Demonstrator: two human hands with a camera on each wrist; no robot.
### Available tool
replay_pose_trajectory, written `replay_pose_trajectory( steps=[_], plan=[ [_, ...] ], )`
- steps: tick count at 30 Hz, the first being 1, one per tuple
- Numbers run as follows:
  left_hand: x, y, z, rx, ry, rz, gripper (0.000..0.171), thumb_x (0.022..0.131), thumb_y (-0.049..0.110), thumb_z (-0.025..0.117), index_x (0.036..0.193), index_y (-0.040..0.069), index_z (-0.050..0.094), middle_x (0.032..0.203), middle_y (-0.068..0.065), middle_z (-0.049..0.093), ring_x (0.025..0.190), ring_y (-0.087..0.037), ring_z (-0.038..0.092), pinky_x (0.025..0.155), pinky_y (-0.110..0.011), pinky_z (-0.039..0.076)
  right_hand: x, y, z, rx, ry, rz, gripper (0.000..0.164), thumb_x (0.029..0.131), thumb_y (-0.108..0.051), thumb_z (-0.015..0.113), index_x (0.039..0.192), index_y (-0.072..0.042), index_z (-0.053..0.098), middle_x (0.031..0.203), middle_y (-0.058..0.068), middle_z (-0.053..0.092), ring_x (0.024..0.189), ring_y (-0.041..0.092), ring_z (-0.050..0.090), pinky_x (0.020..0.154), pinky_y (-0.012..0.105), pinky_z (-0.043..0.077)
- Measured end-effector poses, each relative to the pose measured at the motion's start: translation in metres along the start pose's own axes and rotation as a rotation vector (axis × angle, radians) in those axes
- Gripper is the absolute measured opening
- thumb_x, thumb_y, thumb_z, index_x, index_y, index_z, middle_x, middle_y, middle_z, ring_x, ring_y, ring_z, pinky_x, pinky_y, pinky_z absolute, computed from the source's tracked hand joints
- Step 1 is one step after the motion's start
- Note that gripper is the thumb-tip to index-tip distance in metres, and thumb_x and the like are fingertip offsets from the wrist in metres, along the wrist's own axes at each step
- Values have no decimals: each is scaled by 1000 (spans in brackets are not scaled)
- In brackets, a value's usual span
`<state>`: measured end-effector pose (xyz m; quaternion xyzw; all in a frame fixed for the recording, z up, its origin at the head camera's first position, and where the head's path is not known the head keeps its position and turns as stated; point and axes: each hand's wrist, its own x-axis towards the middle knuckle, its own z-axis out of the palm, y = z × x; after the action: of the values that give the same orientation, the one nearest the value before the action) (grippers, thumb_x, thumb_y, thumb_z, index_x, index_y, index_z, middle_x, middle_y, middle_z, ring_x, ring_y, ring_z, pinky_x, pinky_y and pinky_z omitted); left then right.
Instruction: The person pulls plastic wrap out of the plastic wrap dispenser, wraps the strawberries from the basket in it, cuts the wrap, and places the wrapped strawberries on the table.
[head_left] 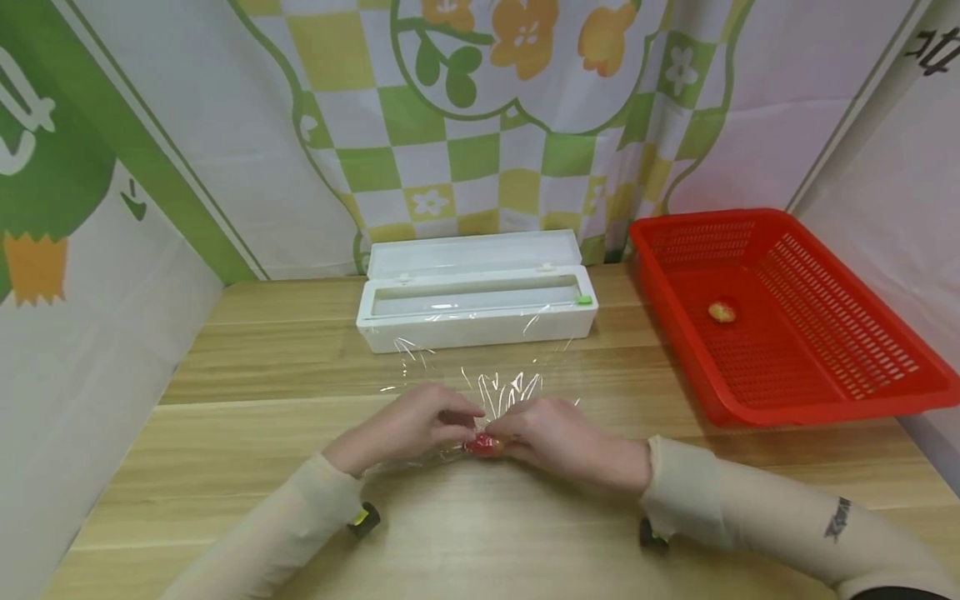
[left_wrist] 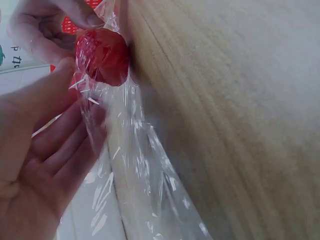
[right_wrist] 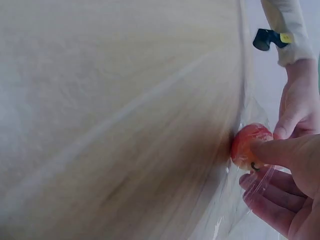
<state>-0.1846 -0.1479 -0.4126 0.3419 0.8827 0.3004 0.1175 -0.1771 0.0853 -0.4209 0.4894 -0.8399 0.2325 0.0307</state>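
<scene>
A small red-and-yellow apple (head_left: 483, 445) lies at the near middle of the table, partly covered by clear plastic wrap (head_left: 513, 387). My right hand (head_left: 562, 437) grips the apple; in the right wrist view its thumb presses the side near the dark stem, fingers behind the film. From the other side, my left hand (head_left: 423, 421) holds the wrap close against the fruit. The left wrist view shows its thumb beside the red skin of the apple (left_wrist: 105, 57) and its fingers behind the wrap (left_wrist: 145, 165). The sheet stretches away toward the white box.
Behind the hands stands a long white wrap dispenser box (head_left: 480, 327), lid raised, with a green slider (head_left: 583, 300) at its right end. To the right is a red plastic basket (head_left: 720, 398) holding one small yellow-and-red fruit (head_left: 722, 312). A patterned curtain (head_left: 480, 158) hangs behind the table.
</scene>
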Motion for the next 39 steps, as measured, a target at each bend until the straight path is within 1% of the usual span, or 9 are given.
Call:
replay_pose_trajectory(
  steps=[3,5,9,12,19,25,29,33,39],
  plan=[
    [-1,2,-1,35,89,9,24,86,24,70,107,14,72,96,6,71,87,-2,62,81,-22,53,2,3,-1,46,-27,32,19,85,-29,71,103,-26,74,92,-14,73,81,-3,64,75,11,50],
    [-1,5,-1,65,129,56,20,83,22,72,102,14,73,94,5,71,86,-3,62,80,-23,54,3,5,-3,60,-46,61,21,84,-29,72,104,-25,74,92,-13,73,80,-2,64,74,13,51],
    [-1,11,1,140,128,146,19,78,24,77,96,16,74,91,7,70,85,-5,61,80,-24,52,5,9,-7,105,-94,112,23,81,-26,74,104,-23,74,95,-11,74,80,-2,64,75,16,53],
    [-1,13,4,194,107,170,25,74,24,81,97,16,75,92,7,70,86,-7,61,82,-24,51,7,12,-9,148,-130,138,23,81,-25,75,105,-23,74,96,-12,73,79,-5,62,74,15,53],
    [-3,13,9,213,85,121,38,68,23,84,103,15,73,95,5,71,87,-7,63,83,-24,52,11,22,-12,278,-237,186,26,82,-28,74,108,-27,72,97,-17,71,80,-4,62,74,16,53],
    [-3,11,11,205,57,63,44,68,17,84,110,15,71,100,5,71,92,-7,63,86,-25,53,13,29,-13,346,-283,222,31,83,-32,72,113,-30,70,101,-20,70,83,-1,63,77,19,53],
    [-2,11,12,200,42,13,46,68,19,84,112,15,69,101,5,70,93,-8,62,87,-26,52,14,31,-13,327,-286,249,34,82,-34,72,116,-31,69,100,-20,69,83,2,61,75,21,52],
    [-1,9,14,213,56,16,40,72,19,82,109,14,70,101,4,71,91,-7,62,85,-26,53,15,32,-15,301,-283,257,35,83,-34,72,118,-27,68,95,-18,68,81,3,60,74,22,52],
    [-1,7,13,208,53,10,30,79,20,77,107,13,71,99,4,71,89,-7,62,82,-25,53,18,32,-26,139,-194,166,25,86,-25,70,109,-16,73,102,-6,72,88,5,63,80,26,54]
  ],
)
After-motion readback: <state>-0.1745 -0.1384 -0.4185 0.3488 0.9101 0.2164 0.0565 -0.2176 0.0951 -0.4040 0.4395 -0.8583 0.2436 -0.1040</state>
